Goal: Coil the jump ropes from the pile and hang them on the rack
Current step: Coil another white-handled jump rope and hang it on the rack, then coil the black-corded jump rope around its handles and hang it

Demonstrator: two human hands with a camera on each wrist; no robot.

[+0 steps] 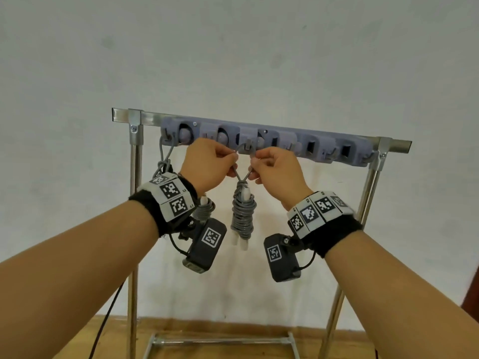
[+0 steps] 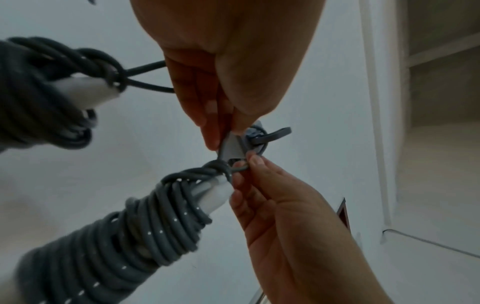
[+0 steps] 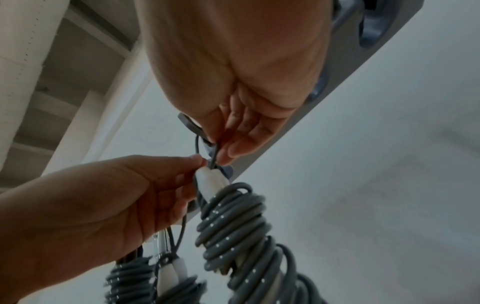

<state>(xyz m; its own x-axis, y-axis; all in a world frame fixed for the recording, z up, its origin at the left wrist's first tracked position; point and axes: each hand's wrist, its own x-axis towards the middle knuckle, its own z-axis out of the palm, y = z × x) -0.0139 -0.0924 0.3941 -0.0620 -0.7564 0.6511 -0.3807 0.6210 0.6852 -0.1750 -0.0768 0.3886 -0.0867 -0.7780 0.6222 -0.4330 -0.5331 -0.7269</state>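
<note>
A coiled grey jump rope [image 1: 243, 216] with white handles hangs by its loop between my two hands. My left hand [image 1: 233, 157] pinches the left side of the loop and my right hand [image 1: 253, 161] pinches the right side, just under a grey hook [image 1: 248, 145] on the rack's hook strip [image 1: 318, 149]. In the left wrist view the loop lies against the hook [image 2: 232, 147], with my left hand's fingertips [image 2: 215, 133] right beside it. A second coiled rope [image 1: 204, 209] hangs from the leftmost hook [image 1: 166, 137], half hidden behind my left wrist.
The hook strip sits on a metal rack bar [image 1: 394, 145] held up by two steel posts [image 1: 134, 229]. Several hooks to the right carry nothing. A white wall stands close behind, with wooden floor [image 1: 233, 330] and the rack's base frame below.
</note>
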